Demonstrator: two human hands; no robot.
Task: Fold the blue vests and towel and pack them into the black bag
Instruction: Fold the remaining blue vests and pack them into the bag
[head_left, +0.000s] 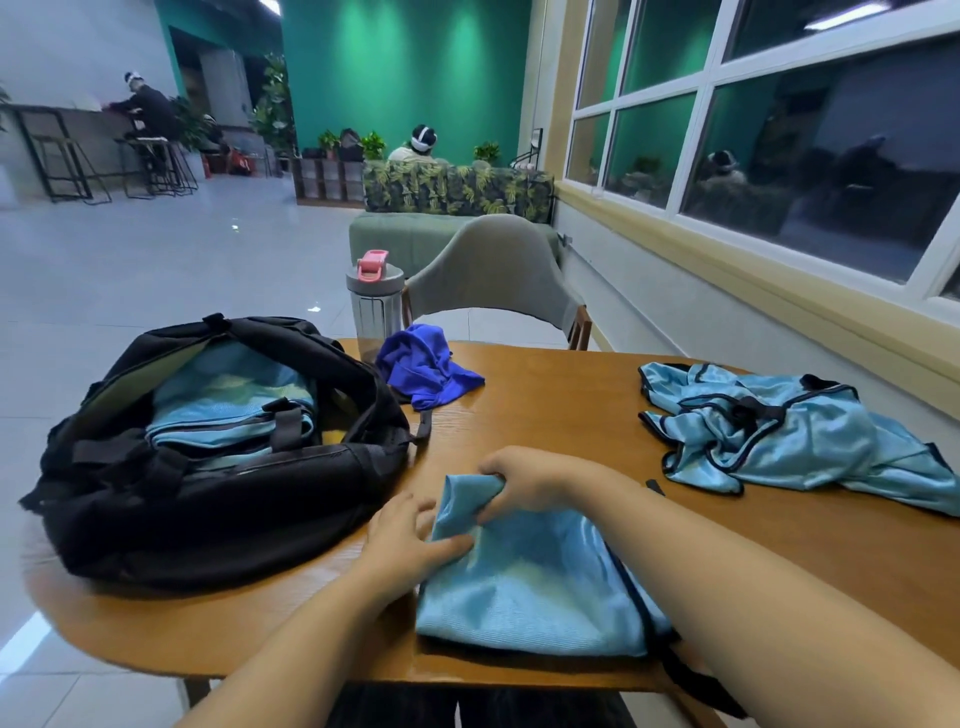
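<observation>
A light blue vest (535, 582) lies partly folded on the wooden table (561, 410) in front of me. My right hand (524, 480) grips its bunched far corner, lifted off the table. My left hand (410, 540) presses on the vest's left edge, thumb on top of the cloth. The black bag (208, 499) lies open at the left, with folded light blue vests (228, 410) inside. A crumpled pile of light blue vests (789, 431) with dark trim sits at the right. A dark blue towel (423, 366) lies crumpled behind the bag.
A grey bottle (375, 304) with a pink lid stands at the table's far edge beside the towel. A grey chair (496, 275) faces me across the table. A window wall runs along the right. People sit far off in the room.
</observation>
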